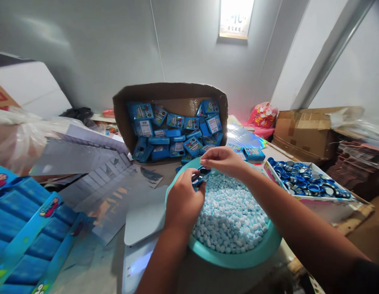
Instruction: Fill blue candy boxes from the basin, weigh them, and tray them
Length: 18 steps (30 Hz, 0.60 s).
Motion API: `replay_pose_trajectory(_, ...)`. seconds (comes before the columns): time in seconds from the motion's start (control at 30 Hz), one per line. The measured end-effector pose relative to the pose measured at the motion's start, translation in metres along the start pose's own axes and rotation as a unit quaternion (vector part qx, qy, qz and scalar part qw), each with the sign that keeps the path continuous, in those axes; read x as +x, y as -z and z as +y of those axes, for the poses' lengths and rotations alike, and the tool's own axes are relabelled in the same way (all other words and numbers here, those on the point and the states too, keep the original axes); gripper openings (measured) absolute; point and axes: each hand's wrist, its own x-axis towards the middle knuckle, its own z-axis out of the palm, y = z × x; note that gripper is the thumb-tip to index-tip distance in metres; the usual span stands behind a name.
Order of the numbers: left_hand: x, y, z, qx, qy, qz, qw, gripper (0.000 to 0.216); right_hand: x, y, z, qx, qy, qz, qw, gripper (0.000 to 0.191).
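Note:
A teal basin (238,257) full of small white and pale-blue candies (229,216) sits in front of me. Above its far rim both hands meet on a small blue case (200,176). My left hand (183,200) is curled round the case from below. My right hand (223,160) pinches its top edge with the fingertips. Behind the basin a tipped cardboard box (171,96) spills several blue candy packs (177,130).
A white box of blue ring-shaped caps (308,181) stands at the right. Blue display trays (30,232) lie at the lower left, with shiny printed sheets (109,192) and a white tablet-like slab (143,216) beside the basin. Brown cartons (306,130) sit at the back right.

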Motion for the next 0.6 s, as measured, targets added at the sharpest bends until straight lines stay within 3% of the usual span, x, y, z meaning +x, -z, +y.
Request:
replay_pose_trajectory(0.17,0.000,0.000,0.000,0.001,0.006,0.002,1.000,0.026,-0.001,-0.002,-0.002,0.009,-0.006,0.006,1.000,0.014)
replay_pose_trajectory(0.3,-0.001,0.001,0.001,0.005,0.009,-0.001,1.000,0.027,-0.004,-0.005,-0.004,0.010,0.007,-0.008,1.000,0.021)
replay_pose_trajectory(0.47,-0.001,0.001,0.002,0.000,0.026,0.005,1.000,0.028,0.004,0.000,0.003,0.003,0.029,0.055,0.998,0.035)
replay_pose_trajectory(0.53,0.000,0.001,0.002,0.000,0.038,0.011,0.999,0.028,0.010,0.007,0.010,-0.075,0.016,0.079,0.994,0.036)
replay_pose_trajectory(0.6,0.000,0.001,0.001,0.002,0.050,0.024,0.998,0.027,0.014,0.012,0.018,-0.217,-0.017,0.060,0.974,0.036)
